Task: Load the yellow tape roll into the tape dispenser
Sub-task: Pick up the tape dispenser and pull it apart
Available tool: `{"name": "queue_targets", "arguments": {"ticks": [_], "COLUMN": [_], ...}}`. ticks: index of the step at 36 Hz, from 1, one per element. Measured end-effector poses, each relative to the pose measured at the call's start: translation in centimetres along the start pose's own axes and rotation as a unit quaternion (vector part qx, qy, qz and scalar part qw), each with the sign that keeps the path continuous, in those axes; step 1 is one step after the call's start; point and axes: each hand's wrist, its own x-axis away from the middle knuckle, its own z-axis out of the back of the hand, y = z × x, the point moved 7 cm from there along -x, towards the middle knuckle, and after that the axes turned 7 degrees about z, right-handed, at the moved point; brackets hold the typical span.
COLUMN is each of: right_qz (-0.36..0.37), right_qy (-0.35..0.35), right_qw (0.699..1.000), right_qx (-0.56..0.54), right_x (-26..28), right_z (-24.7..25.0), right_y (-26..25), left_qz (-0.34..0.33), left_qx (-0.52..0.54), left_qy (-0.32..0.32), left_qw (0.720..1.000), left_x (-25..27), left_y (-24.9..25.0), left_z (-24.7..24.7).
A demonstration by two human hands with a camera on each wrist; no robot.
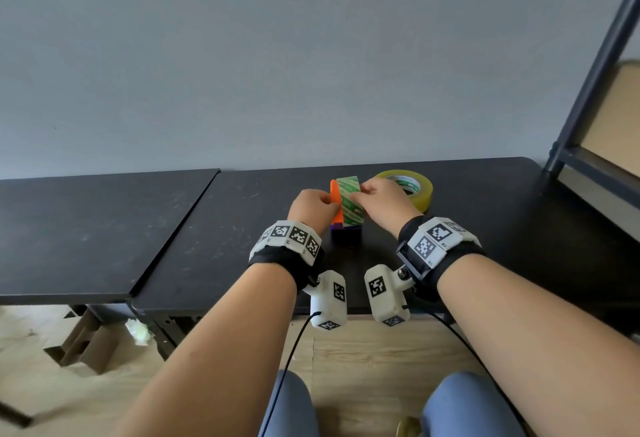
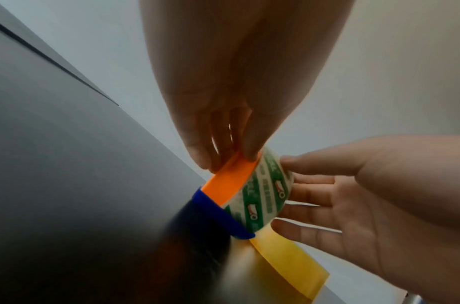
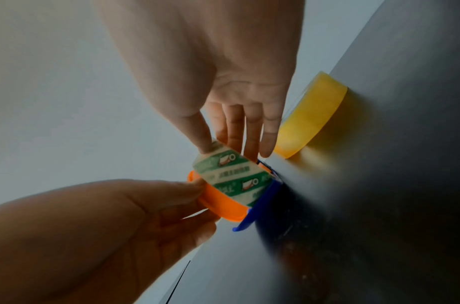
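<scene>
The tape dispenser (image 1: 335, 202) stands upright on the black table (image 1: 225, 228), with an orange body (image 2: 227, 182) (image 3: 219, 204) on a blue base (image 2: 219, 214) (image 3: 260, 205). A green-printed tape roll (image 1: 350, 199) (image 2: 266, 193) (image 3: 233, 176) sits in it. My left hand (image 1: 317, 206) (image 2: 223, 152) (image 3: 158, 205) pinches the orange body's top edge. My right hand (image 1: 375, 201) (image 2: 340, 201) (image 3: 239, 127) holds the green-printed roll, thumb on its rim and fingers behind it. The yellow tape roll (image 1: 420, 190) (image 2: 288, 261) (image 3: 309, 117) lies flat just behind my right hand, untouched.
A second black table (image 1: 86, 228) adjoins on the left, a seam between the two. A dark metal shelf frame (image 1: 588, 107) rises at the right edge. A grey wall closes the back. Cardboard lies on the floor (image 1: 86, 346) at lower left.
</scene>
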Motion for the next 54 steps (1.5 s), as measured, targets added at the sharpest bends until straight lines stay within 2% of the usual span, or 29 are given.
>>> {"name": "queue_targets", "arguments": {"ticks": [9, 19, 24, 30, 38, 44, 50, 54], "right_qz": [-0.005, -0.019, -0.006, -0.012, -0.086, -0.148, -0.167, -0.154], "right_qy": [0.018, 0.075, 0.117, 0.163, 0.172, 0.135, 0.104, 0.127], "right_qw": [0.999, 0.997, 0.993, 0.984, 0.968, 0.951, 0.95, 0.94], "right_qx": [0.041, 0.009, 0.023, 0.067, 0.16, 0.236, 0.244, 0.277], "right_x": [0.0, 0.5, 1.1, 2.2, 5.2, 6.6, 6.8, 6.5], "right_z": [0.4, 2.2, 4.4, 8.2, 12.8, 14.0, 13.5, 13.6], "right_y": [0.3, 0.3, -0.2, 1.4, 6.6, 10.2, 11.7, 11.0], "left_qz": [0.008, 0.036, 0.008, -0.071, -0.122, -0.125, -0.128, -0.143], "left_qx": [-0.034, -0.078, -0.1, -0.129, -0.146, -0.174, -0.203, -0.221], "left_qy": [0.039, 0.03, 0.079, 0.12, 0.068, 0.027, 0.012, 0.035], "left_qw": [0.999, 0.996, 0.992, 0.982, 0.979, 0.976, 0.971, 0.964], "left_x": [-0.4, 0.3, 1.0, 2.4, 3.4, 3.7, 3.9, 3.7], "left_y": [-0.4, -1.0, 1.0, 5.2, 9.0, 9.9, 10.4, 10.6], "left_z": [0.7, 1.0, 1.6, 0.3, -5.7, -9.3, -10.2, -9.6]}}
